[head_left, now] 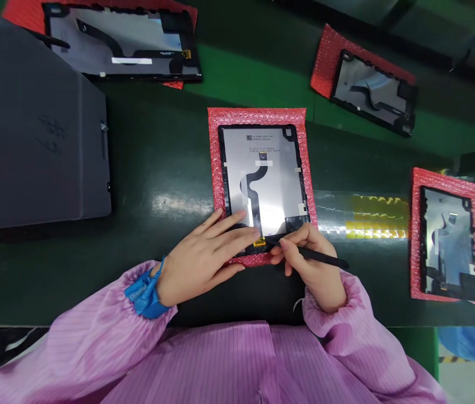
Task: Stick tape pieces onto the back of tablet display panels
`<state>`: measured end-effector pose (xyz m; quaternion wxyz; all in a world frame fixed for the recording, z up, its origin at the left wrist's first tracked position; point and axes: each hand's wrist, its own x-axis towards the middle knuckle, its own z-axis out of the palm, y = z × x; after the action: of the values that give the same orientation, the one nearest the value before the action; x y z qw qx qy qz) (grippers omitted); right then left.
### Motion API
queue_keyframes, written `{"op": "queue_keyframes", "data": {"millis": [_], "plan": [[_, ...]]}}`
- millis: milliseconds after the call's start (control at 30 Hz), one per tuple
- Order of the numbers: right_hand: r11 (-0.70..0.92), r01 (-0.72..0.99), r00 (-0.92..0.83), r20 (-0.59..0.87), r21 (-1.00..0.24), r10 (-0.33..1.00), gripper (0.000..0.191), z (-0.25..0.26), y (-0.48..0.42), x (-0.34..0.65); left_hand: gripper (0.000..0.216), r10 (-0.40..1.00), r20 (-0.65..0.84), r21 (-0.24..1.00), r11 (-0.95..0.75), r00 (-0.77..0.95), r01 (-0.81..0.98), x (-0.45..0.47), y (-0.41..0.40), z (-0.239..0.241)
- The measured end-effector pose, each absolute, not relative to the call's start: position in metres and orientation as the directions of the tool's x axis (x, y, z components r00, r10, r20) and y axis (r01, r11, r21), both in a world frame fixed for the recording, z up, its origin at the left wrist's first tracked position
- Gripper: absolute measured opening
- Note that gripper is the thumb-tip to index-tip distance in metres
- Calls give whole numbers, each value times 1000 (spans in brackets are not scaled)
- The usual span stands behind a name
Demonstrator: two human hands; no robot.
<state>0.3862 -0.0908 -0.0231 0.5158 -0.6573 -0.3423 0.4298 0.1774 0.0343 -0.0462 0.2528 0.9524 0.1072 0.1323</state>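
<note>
A tablet screen panel (264, 179) lies back side up on a red bubble-wrap sheet (258, 116) in front of me, with a black flex cable (253, 182) running down its silver back. My left hand (203, 258) lies flat on the panel's near left corner, fingers stretched out and pressing it down. My right hand (313, 264) is closed in a pinch on a thin black tool (313, 255), whose tip touches the orange connector (259, 242) at the panel's near edge. I wear pink striped sleeves and a blue wrist strap (147, 292).
Three more panels on red bubble wrap lie at the back left (123, 42), back right (372, 92) and right (447, 241). A grey plastic tray (31, 129) fills the left side. The surface is a dark green belt (157, 168) with yellow marking tape (372, 216).
</note>
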Motion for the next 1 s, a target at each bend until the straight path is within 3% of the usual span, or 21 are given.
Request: {"op": "queue_keyframes", "data": {"millis": [700, 800, 900, 1000], "plan": [[-314, 117, 446, -233, -942, 864, 27, -26, -93, 389, 39, 258, 168, 517, -845, 951, 137, 179, 33, -44], [-250, 198, 547, -105, -948, 831, 20, -22, -100, 397, 40, 259, 158, 449, -878, 953, 164, 183, 28, -43], [-154, 395, 524, 84, -906, 848, 15, -10, -96, 421, 44, 273, 153, 388, -901, 950, 196, 188, 24, -43], [-130, 738, 390, 260, -662, 883, 19, 0, -67, 464, 49, 263, 160, 344, -918, 951, 196, 192, 26, -44]]}}
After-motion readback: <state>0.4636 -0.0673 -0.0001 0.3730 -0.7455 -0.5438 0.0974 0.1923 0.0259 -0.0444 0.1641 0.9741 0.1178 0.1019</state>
